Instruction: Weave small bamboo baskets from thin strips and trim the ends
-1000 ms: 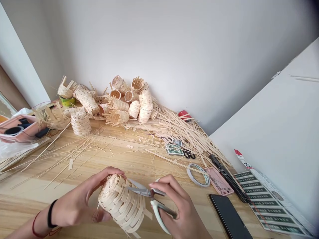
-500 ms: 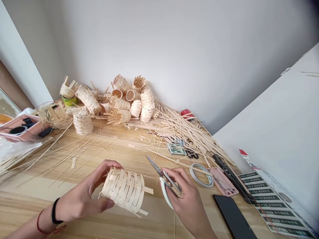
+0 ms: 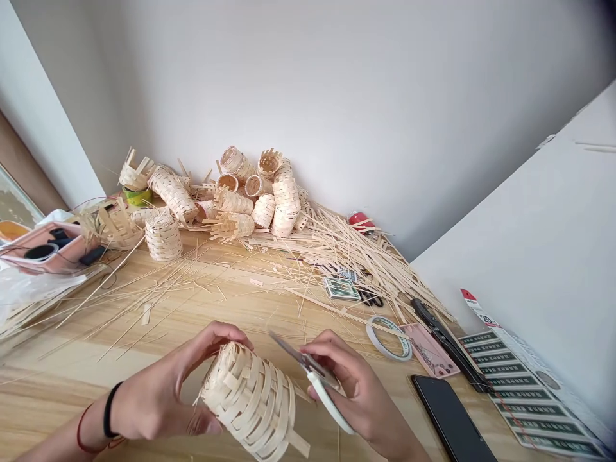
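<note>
Left hand on a woven basket (image 3: 255, 401), right hand with scissors (image 3: 328, 399)

The two hands are apart from each other, at the bottom centre of the frame, and each one is closed on something. The left hand (image 3: 156, 401) grips the small basket near its upper left end, with the fingers over the top and the thumb underneath. The basket is held tilted, its other end pointing to the lower right, where loose strip ends stick out. A black band (image 3: 106, 410) and a red cord (image 3: 81, 433) are around the left wrist.

The right hand (image 3: 359, 388) is closed around the handles of the scissors, whose blades point to the upper left, just beside the basket. One strip end reaches toward the right fingers; I cannot tell if it touches them.

Below the hands is a wooden table (image 3: 231, 314). At its far side, in the upper left and centre, lies a pile of similar baskets (image 3: 235, 204), and one upright basket (image 3: 163, 239) stands a little nearer. Many thin strips (image 3: 356, 247) spread right from the pile. At the left edge there is a pink box (image 3: 67, 262). On the lower right lie a roll of tape (image 3: 370, 333), a phone (image 3: 447, 417) and a label sheet (image 3: 524, 391).
</note>
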{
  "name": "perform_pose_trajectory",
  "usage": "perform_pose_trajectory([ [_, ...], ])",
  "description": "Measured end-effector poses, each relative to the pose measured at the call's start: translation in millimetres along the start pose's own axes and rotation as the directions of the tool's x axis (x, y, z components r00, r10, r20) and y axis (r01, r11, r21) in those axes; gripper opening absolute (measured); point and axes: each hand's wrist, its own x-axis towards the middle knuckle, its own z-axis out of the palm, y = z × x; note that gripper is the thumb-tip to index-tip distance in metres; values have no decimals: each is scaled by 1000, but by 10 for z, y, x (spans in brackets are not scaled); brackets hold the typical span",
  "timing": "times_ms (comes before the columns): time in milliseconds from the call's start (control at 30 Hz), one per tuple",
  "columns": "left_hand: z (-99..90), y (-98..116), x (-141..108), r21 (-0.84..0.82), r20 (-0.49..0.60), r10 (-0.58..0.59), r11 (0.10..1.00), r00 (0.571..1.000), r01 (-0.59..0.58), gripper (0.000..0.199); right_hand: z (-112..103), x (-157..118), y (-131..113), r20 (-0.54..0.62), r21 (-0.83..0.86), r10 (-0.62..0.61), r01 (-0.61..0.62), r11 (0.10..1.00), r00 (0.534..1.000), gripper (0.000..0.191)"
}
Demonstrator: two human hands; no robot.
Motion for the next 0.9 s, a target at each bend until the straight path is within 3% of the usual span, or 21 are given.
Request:
perform_pose_trajectory([
  [100,-12,-16,-22,107,-32,8,994,999,-4,78,-8,-6,-26,65,-54,21,-17,998,998,25],
  [200,-14,-15,-23,109,-36,18,994,999,-13,78,-5,-17,-47,106,-87,8,1,996,994,26],
  [533,-8,-15,-21,115,-5,-4,993,1000,5,73,42,-38,-125,89,-183,-75,90,979,993,35],
  [900,22,-14,8,-121,48,-23,992,999,29,66,84,-70,-72,92,-143,-67,80,986,993,52],
])
